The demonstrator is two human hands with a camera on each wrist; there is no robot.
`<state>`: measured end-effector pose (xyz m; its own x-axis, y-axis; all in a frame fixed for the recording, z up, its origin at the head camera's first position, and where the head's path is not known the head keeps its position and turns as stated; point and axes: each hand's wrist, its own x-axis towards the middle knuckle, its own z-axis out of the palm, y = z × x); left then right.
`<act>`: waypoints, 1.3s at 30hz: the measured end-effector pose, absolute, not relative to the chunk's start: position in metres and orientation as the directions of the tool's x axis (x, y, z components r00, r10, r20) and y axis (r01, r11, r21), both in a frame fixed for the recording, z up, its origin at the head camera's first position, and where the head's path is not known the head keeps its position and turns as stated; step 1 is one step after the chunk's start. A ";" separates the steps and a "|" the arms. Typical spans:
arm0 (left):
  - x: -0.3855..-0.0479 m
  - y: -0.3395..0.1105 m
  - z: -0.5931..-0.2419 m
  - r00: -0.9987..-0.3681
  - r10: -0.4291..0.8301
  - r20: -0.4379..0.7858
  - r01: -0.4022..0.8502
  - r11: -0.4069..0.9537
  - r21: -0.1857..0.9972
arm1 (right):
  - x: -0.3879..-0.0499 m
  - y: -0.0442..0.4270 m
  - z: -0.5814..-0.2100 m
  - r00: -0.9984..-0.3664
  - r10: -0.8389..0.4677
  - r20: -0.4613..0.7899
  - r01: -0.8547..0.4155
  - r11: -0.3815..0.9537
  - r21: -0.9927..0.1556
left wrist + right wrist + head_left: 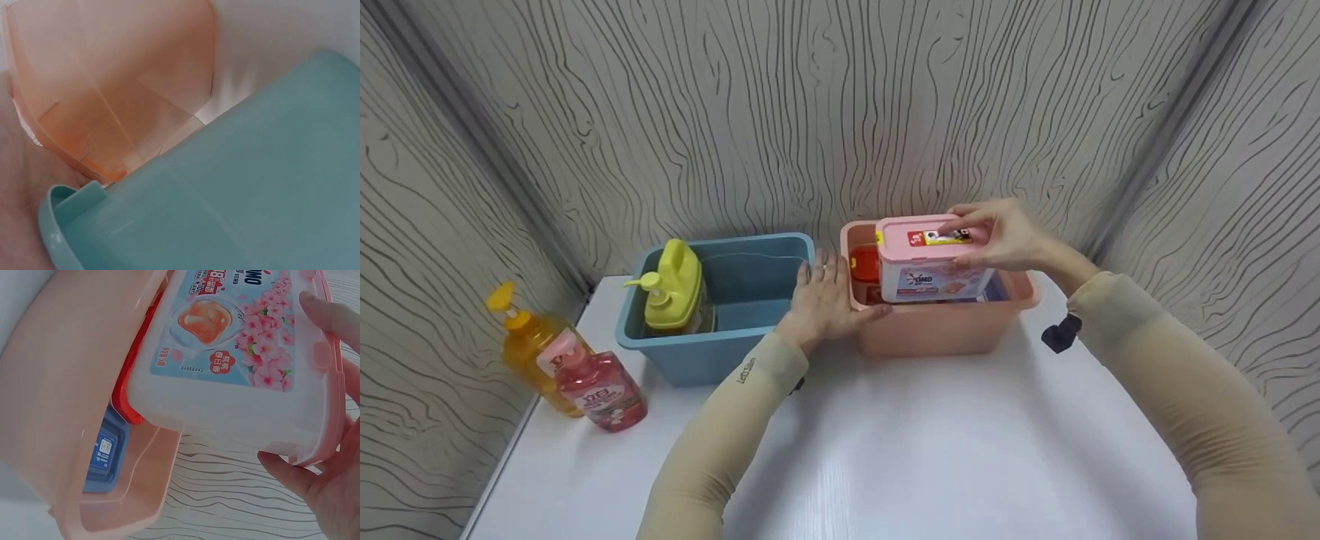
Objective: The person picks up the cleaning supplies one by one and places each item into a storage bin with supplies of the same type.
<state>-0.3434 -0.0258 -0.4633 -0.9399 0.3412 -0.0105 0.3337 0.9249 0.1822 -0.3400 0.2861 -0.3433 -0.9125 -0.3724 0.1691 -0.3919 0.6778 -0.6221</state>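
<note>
My right hand [1005,232] grips a white laundry-pod box with a pink lid [934,277], thumb and fingers around its lid end. The box is held over the pink bin [937,330], its lower part at the rim; the right wrist view shows the flowered label of the box [225,326]. Inside the bin are a red container [865,264] and a blue one [107,450], partly covered by the box. My left hand [821,304] lies with fingers straight between the two bins, its thumb at the pink bin's near rim.
A blue bin [720,352] stands left of the pink one, holding a yellow pump jug [671,292]. At the table's left edge stand an orange pump bottle [529,341] and a red-pink bottle [604,394]. A wood-grain panel wall [810,112] rises behind.
</note>
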 end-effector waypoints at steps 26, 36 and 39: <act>-0.343 -0.028 -0.463 -0.942 0.335 -0.025 0.325 0.929 0.178 | -0.353 0.265 -0.377 -0.937 -0.331 0.113 -0.327 0.715 -0.618; -0.342 -0.029 -0.463 -0.938 0.345 -0.028 0.334 0.923 0.191 | -0.356 0.260 -0.389 -0.926 -0.341 0.162 -0.373 0.758 -0.535; -0.342 -0.029 -0.462 -0.937 0.348 -0.026 0.337 0.923 0.187 | -0.355 0.259 -0.392 -0.928 -0.350 0.126 -0.359 0.754 -0.551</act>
